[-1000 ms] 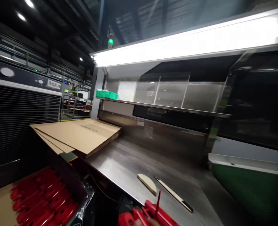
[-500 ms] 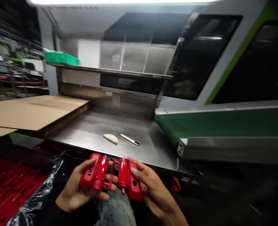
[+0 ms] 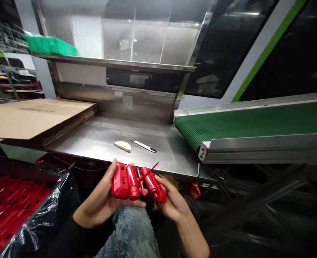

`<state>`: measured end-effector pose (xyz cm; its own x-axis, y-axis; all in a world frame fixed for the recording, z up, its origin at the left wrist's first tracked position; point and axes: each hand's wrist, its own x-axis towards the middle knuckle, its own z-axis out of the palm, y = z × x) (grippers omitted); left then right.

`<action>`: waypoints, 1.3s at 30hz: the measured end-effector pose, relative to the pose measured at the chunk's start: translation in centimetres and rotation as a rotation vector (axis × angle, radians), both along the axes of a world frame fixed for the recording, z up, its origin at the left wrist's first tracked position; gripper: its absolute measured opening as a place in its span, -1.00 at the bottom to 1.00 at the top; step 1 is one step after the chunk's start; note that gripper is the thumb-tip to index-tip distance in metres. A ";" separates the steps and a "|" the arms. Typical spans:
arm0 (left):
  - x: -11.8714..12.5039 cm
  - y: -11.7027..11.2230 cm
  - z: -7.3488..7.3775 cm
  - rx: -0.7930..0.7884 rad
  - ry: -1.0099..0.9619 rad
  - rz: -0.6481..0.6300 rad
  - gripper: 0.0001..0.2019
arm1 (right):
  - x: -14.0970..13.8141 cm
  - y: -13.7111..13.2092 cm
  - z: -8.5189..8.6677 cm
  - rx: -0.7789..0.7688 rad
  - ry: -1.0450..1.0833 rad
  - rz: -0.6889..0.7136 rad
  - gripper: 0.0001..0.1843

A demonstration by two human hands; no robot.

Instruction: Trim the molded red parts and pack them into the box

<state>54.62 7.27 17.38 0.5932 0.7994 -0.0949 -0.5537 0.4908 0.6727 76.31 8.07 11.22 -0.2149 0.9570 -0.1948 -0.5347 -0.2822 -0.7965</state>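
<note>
My left hand is closed around a glossy red moulded plastic part, a holed flat block with a rounded cylinder along its side. In my right hand is a similar red plastic part, tilted, with its cylinder facing up. A thin red plastic runner lies between the two cylinders, and another thin red strip slants up above the right part. Whether the parts are still joined I cannot tell. Both are held above my knee, in front of the metal table.
On the table lie a cream half-round piece and a slim white pen-like tool. Cardboard sheets are stacked left, below a green bin. A green conveyor stands right. A plastic-lined box holds several red parts.
The two red parts are closer together, and the right one has been turned to a slant with a thin strip now sticking up. The camera view has tilted down.
</note>
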 end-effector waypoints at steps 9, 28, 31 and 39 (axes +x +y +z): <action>-2.8 0.2 -2.7 -0.142 -0.093 -0.097 -0.41 | -0.3 -3.6 1.1 0.695 -0.597 -0.084 -0.70; -1.7 -0.5 -3.7 -0.230 -0.248 0.163 -0.64 | -0.2 9.3 5.5 0.368 -1.161 -0.444 -0.53; -0.6 -0.5 -3.5 -0.282 -0.192 0.259 -0.60 | -0.3 3.5 5.4 0.371 -1.100 -0.342 -0.44; 2.4 0.6 -3.9 -0.355 -0.090 0.240 -0.68 | -3.7 -5.1 1.1 0.742 -0.924 -0.098 -0.81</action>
<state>57.05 7.83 13.48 0.4133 0.8425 -0.3455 -0.7289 0.5335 0.4291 72.56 2.92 12.30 -0.2033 0.9061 0.3711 0.3344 0.4205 -0.8434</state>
